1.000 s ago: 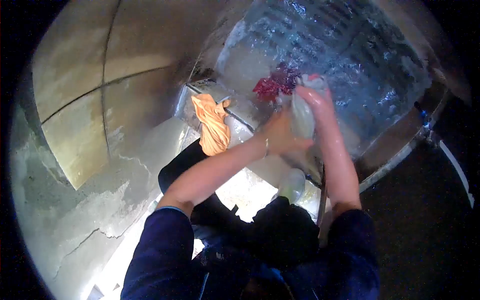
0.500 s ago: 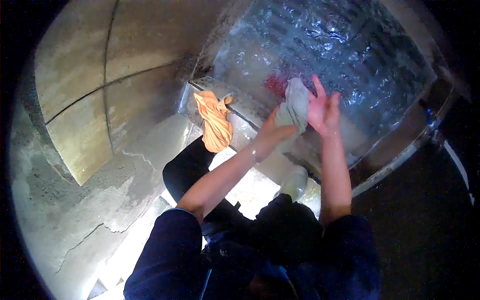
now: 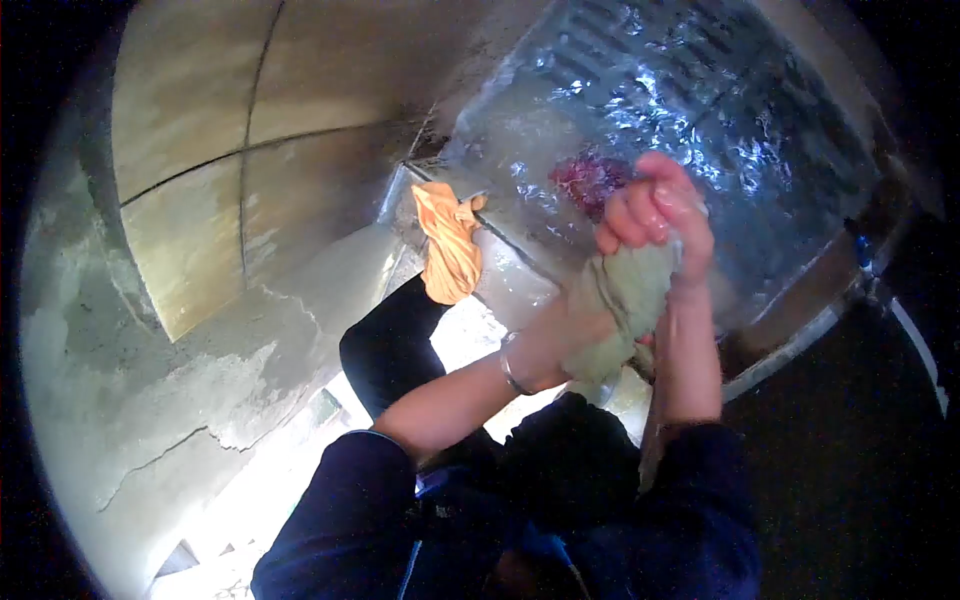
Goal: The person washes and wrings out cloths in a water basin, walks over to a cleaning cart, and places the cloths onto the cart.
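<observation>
A wet grey-green cloth is stretched between my hands above the water. My right hand is closed around its upper end, the fingers curled into a fist. Lower down, my left hand grips the other end, its fingers partly covered by folds of cloth. Just beyond my right hand, a red item, apparently fabric, lies in the rippling water of the basin.
An orange cloth lies bunched over the basin's near ledge, to my left. Large tiles cover the wall on that side. A blue-handled fitting is by the basin's right edge, and cracked concrete extends at lower left.
My right hand was open beside the cloth and has now closed on its upper end. The cloth and my left hand have moved nearer to my body and slightly right.
</observation>
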`<state>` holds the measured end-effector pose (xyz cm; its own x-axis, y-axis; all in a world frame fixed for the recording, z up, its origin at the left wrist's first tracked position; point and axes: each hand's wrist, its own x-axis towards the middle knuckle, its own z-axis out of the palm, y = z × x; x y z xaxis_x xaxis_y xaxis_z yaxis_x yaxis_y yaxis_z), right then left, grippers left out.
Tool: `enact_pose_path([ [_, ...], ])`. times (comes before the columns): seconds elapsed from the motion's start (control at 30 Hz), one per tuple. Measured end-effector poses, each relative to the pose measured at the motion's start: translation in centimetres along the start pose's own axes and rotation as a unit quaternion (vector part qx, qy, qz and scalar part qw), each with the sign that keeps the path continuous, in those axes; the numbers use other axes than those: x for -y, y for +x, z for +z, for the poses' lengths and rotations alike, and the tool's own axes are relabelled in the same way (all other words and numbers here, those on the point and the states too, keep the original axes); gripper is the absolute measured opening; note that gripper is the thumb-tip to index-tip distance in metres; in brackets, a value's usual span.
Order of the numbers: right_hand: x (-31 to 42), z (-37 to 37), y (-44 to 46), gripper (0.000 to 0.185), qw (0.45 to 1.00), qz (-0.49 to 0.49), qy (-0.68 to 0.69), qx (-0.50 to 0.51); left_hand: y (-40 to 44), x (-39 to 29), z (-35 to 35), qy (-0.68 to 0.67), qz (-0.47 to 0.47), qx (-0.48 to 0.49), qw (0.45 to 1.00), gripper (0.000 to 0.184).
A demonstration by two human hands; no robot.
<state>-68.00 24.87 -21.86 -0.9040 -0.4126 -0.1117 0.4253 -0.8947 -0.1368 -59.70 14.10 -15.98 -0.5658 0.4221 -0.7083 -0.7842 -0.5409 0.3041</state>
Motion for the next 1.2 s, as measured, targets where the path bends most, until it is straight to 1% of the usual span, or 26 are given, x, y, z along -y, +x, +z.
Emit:
enact_pose_path([
  [0.03,-0.4,0.2,-0.1,0.014,0.997,0.054,-0.052,-0.017,-0.2,-0.4,-0.7,0.055,-0.022,0.016,0.998,0.064],
  [0.07,-0.9,0.3,0.0,0.013,0.989,0.105,-0.103,-0.030,-0.2,-0.7,-1.2,0.060,-0.019,0.007,0.998,0.064],
  [0.1,-1.5,0.0,0.2,0.011,0.986,0.120,-0.116,-0.031,-0.2,-0.7,-1.6,0.236,0.031,-0.053,0.970,0.064],
  [0.13,-2.2,-0.6,0.4,0.011,0.987,0.118,-0.108,-0.024,0.1,-0.6,-2.1,0.404,0.078,-0.108,0.905,0.065],
  [0.17,-2.8,-1.3,0.7,0.010,0.961,0.086,-0.261,-0.042,1.2,0.0,-3.7,0.411,0.059,-0.113,0.903,0.065],
  [0.2,-3.1,-2.0,0.9,0.009,0.909,0.048,-0.409,-0.064,2.2,0.5,-5.4,0.418,0.040,-0.118,0.900,0.065],
  [0.27,-3.6,-3.1,0.8,0.008,0.912,0.059,-0.396,-0.094,4.3,1.4,-7.2,0.564,0.165,-0.148,0.795,0.069],
  [0.3,-3.8,-4.2,0.9,0.008,0.867,0.037,-0.485,-0.113,5.4,2.0,-8.5,0.563,0.162,-0.139,0.798,0.069],
  [0.33,-3.9,-5.4,1.1,0.008,0.809,0.021,-0.574,-0.127,6.6,2.6,-9.2,0.544,0.120,-0.186,0.809,0.071],
  [0.37,-4.3,-7.1,1.5,0.008,0.800,0.029,-0.586,-0.124,7.7,3.4,-9.8,0.517,0.080,-0.236,0.819,0.072],
  [0.4,-5.2,-9.0,1.8,0.009,0.762,0.000,-0.631,-0.147,8.1,3.8,-9.5,0.500,0.082,-0.241,0.828,0.072],
  [0.43,-6.0,-9.7,1.8,0.011,0.724,-0.030,-0.669,-0.166,8.1,3.8,-9.2,0.537,0.105,-0.274,0.791,0.072],
  [0.47,-6.7,-10.3,1.7,0.011,0.726,-0.023,-0.669,-0.156,7.8,3.4,-9.3,0.579,0.128,-0.308,0.744,0.073],
  [0.53,-7.9,-10.7,2.3,0.013,0.637,-0.038,-0.750,-0.177,7.8,3.4,-10.3,0.571,0.108,-0.317,0.749,0.072],
  [0.7,-11.5,-9.1,3.6,0.013,0.587,-0.007,-0.779,-0.221,7.0,2.6,-13.9,0.555,0.086,-0.307,0.768,0.074],
  [0.77,-12.3,-8.3,4.3,0.012,0.561,0.034,-0.804,-0.195,6.7,2.0,-15.6,0.626,0.090,-0.295,0.717,0.078],
  [0.83,-11.4,-5.6,4.6,0.015,0.559,0.027,-0.823,-0.096,4.9,0.4,-15.5,0.631,0.119,-0.270,0.718,0.078],
  [0.87,-10.0,-2.6,5.2,0.022,0.544,0.013,-0.837,-0.052,3.5,-1.3,-15.4,0.643,0.145,-0.251,0.709,0.077],
  [0.9,-7.9,2.0,5.1,0.030,0.465,-0.061,-0.883,-0.015,1.5,-3.3,-15.1,0.612,0.169,-0.207,0.744,0.073],
  [0.93,-9.4,3.1,3.8,0.030,0.470,-0.033,-0.882,0.013,-0.7,-4.0,-16.3,0.589,0.157,-0.232,0.758,0.073],
  [1.0,-10.8,5.8,1.8,0.032,0.472,-0.022,-0.878,0.080,-4.6,-5.0,-18.6,0.582,0.234,-0.162,0.762,0.066],
  [1.03,-10.5,7.8,1.3,0.034,0.463,-0.031,-0.880,0.102,-6.9,-5.0,-19.6,0.497,0.280,-0.154,0.807,0.061],
  [1.07,-10.0,10.1,1.0,0.035,0.449,-0.050,-0.885,0.114,-8.0,-3.4,-22.1,0.515,0.290,-0.199,0.782,0.057],
  [1.1,-9.7,12.2,1.1,0.036,0.437,-0.075,-0.888,0.121,-12.3,-5.8,-21.4,0.456,0.217,-0.219,0.835,0.061],
  [1.13,-10.9,9.4,0.0,0.039,0.445,-0.026,-0.890,0.093,-15.3,-6.0,-22.6,0.516,0.177,-0.301,0.783,0.061],
  [1.2,-13.2,3.9,-2.2,0.043,0.447,0.071,-0.891,0.036,-21.5,-4.4,-24.9,0.513,0.097,-0.387,0.760,0.058],
])
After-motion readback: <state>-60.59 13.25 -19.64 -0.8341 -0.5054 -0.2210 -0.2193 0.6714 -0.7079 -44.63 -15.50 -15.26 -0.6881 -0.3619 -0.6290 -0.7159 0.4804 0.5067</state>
